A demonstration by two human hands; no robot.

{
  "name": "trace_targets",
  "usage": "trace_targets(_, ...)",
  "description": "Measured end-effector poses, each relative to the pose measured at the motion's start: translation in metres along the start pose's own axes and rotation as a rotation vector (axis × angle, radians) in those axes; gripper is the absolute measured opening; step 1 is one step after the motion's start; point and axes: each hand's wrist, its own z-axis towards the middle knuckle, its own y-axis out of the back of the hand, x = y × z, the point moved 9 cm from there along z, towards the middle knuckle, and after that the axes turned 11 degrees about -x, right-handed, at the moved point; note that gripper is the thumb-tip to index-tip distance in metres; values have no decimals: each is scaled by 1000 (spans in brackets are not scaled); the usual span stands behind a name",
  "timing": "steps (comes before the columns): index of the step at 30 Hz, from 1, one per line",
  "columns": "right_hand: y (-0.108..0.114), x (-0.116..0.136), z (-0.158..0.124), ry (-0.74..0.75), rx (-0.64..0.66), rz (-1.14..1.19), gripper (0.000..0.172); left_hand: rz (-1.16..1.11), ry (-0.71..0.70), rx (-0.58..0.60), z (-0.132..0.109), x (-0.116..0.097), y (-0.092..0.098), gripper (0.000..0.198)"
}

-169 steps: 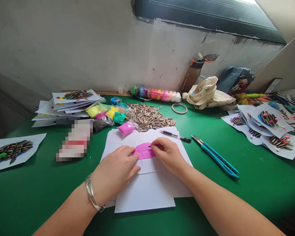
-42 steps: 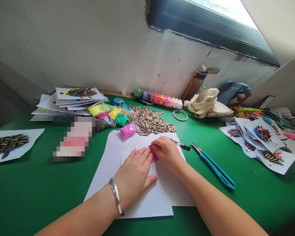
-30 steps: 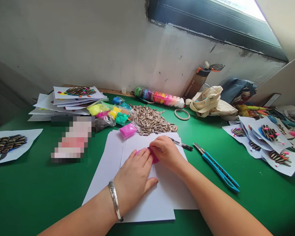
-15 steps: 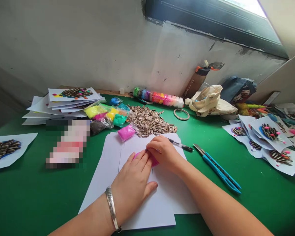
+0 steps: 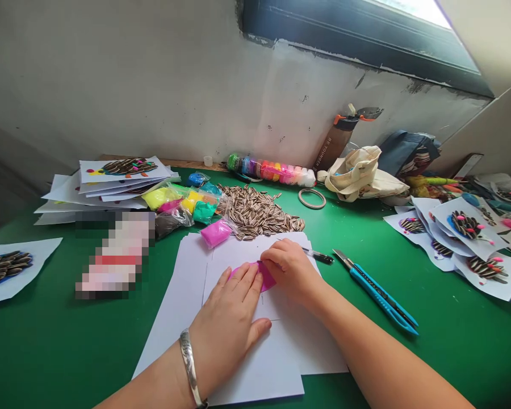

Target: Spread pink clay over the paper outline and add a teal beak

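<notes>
A flat patch of pink clay [image 5: 266, 277] lies on a stack of white paper sheets [image 5: 255, 363] on the green table. My left hand [image 5: 230, 324] rests flat on the paper, fingers stretched out and together over the clay's left part. My right hand [image 5: 292, 272] is closed in a pinch at the clay's upper right edge; what sits between its fingertips is too small to make out. A silver bracelet [image 5: 189, 369] circles my left wrist.
Behind the paper lie a heap of striped sunflower seeds [image 5: 259, 207], small bags of coloured clay [image 5: 187, 201] and a pink clay bag [image 5: 215, 233]. A black pen [image 5: 319, 257] and blue utility knife [image 5: 378, 292] lie right of my hand. Finished seed pictures [image 5: 464, 227] are stacked at both sides.
My left hand slid right over the pink clay and now covers most of it. My right hand stays pinched at the clay's right edge. The view shifted slightly.
</notes>
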Motion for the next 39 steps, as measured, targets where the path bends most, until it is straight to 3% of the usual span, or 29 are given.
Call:
trace_targets(16, 0, 0, 4, -37, 7, 59, 18, 16, -25, -14, -2, -2, 0, 63)
trace_targets(27, -4, 8, 8, 54, 23, 73, 20, 13, -13, 3, 1, -1, 2, 61)
trace_targets(39, -1, 2, 7, -9, 65, 35, 18, -10, -8, -6, -1, -1, 2, 63)
